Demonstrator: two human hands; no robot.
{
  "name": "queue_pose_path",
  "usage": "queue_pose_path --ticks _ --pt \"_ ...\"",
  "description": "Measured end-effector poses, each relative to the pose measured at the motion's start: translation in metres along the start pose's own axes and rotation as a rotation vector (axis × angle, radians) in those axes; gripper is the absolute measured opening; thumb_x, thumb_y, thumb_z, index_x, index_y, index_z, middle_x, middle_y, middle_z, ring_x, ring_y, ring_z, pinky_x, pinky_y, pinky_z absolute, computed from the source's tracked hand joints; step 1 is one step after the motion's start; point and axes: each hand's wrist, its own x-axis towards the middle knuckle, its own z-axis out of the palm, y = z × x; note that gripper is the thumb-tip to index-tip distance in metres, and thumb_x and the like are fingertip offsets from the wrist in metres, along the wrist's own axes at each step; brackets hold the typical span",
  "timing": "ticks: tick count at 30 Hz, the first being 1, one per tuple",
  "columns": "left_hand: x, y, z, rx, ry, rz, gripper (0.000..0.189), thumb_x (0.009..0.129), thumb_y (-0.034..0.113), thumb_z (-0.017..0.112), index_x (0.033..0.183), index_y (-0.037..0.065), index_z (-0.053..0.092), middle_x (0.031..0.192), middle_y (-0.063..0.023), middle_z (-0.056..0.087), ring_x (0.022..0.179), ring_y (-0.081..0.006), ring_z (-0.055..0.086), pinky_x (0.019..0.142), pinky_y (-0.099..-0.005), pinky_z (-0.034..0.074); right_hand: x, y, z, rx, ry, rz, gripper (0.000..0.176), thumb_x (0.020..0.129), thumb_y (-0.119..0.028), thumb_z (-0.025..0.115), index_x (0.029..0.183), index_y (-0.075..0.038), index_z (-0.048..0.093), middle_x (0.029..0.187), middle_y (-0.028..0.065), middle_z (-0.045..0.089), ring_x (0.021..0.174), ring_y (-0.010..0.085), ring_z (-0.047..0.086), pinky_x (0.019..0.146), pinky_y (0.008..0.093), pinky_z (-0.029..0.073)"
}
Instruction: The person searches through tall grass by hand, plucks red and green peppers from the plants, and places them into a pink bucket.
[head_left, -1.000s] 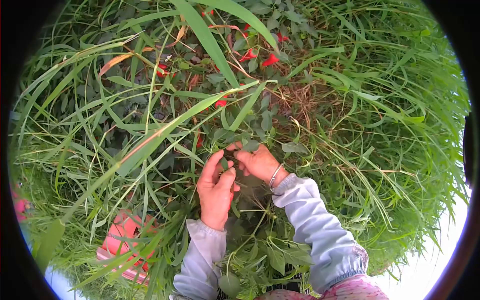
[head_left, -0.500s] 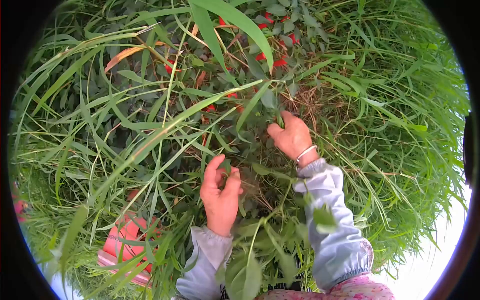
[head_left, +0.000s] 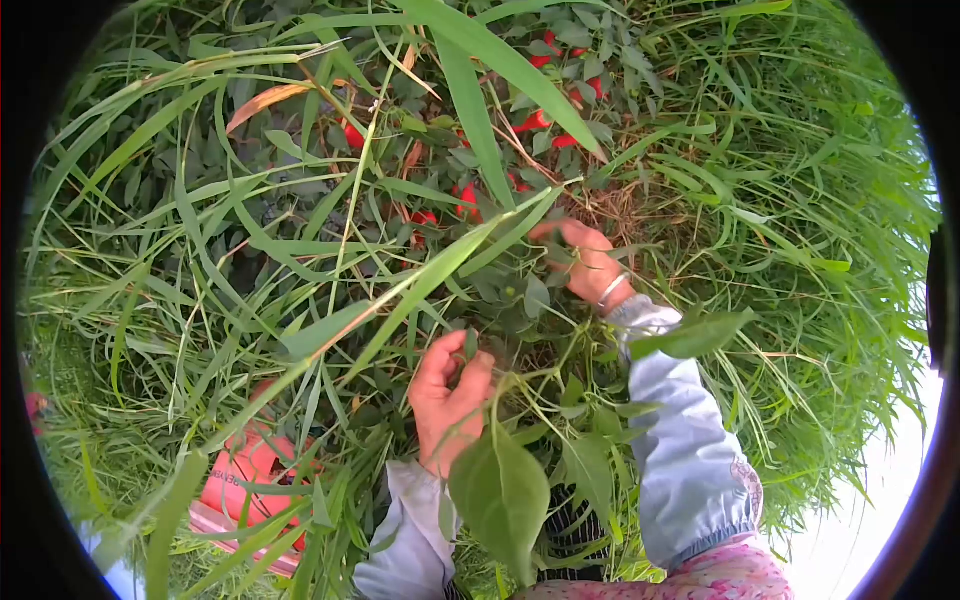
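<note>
Pepper plants with green leaves and red peppers (head_left: 467, 201) fill the middle. My left hand (head_left: 448, 405) is at the lower centre, its thumb and fingers curled round a small green leaf on a pepper plant; the fingertips are partly covered. Farther out to the right, my right hand (head_left: 592, 268), with a white bangle (head_left: 612, 290) at the wrist, reaches into the foliage. Its fingers stretch left, partly behind leaves, and no pepper shows in them. A leafy pepper branch (head_left: 500, 490) rises close to the camera, between my forearms.
A red container (head_left: 245, 480) with dark lettering sits in the grass at the lower left, partly covered by blades. Long grass blades (head_left: 400, 295) cross the pepper plants. Dry straw (head_left: 615, 210) lies beyond my right hand, and tall grass (head_left: 800, 250) stands on the right.
My right hand has shifted slightly right, and its fingers have gone from closed to stretched out. My left hand has moved slightly right and down. The near branch has swung.
</note>
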Motion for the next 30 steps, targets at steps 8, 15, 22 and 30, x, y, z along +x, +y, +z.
queue_pose_path --ticks 8,15,22,30 --pt "0.006 -0.031 -0.019 -0.01 -0.05 0.192 0.02 0.079 -0.01 0.058 0.099 -0.005 0.059 0.091 -0.0027 0.061 0.067 -0.0032 0.05 0.06 -0.0178 0.041 0.081 -0.031 0.073 -0.125 -0.018 -0.273 0.025 0.086 -0.028 0.046 0.105 -0.017 0.057 0.112 0.0136 0.058 0.098 0.0351 0.056 0.087 0.0441 0.042" --pt "0.012 -0.061 -0.038 0.02 -0.108 0.261 0.032 0.076 -0.003 0.062 0.108 -0.003 0.055 0.095 -0.0088 0.062 0.076 -0.0147 0.06 0.066 -0.0261 0.049 0.051 -0.057 0.053 -0.33 -0.004 -0.235 0.032 0.078 -0.039 0.054 0.095 -0.012 0.06 0.096 0.0164 0.062 0.096 0.0306 0.057 0.082 0.0423 0.046" --pt "-0.01 -0.028 -0.001 0.27 -0.098 0.118 0.023 0.08 0.003 0.061 0.103 0.0 0.058 0.078 -0.0018 0.058 0.06 -0.0064 0.05 0.053 -0.0206 0.04 0.022 -0.046 0.054 0.394 0.05 -0.019 0.028 0.077 -0.026 0.062 0.093 -0.002 0.062 0.082 0.0113 0.065 0.076 0.0248 0.063 0.073 0.0341 0.049" --pt "-0.016 -0.027 0.003 0.409 0.075 0.171 0.02 0.082 0.005 0.056 0.102 0.001 0.058 0.082 -0.003 0.063 0.064 -0.0081 0.057 0.054 -0.0201 0.042 -0.04 -0.029 0.012 1.719 0.429 0.268 0.024 0.089 -0.027 0.051 0.1 -0.007 0.054 0.087 0.0049 0.063 0.058 0.0084 0.05 0.046 0.0196 0.038"
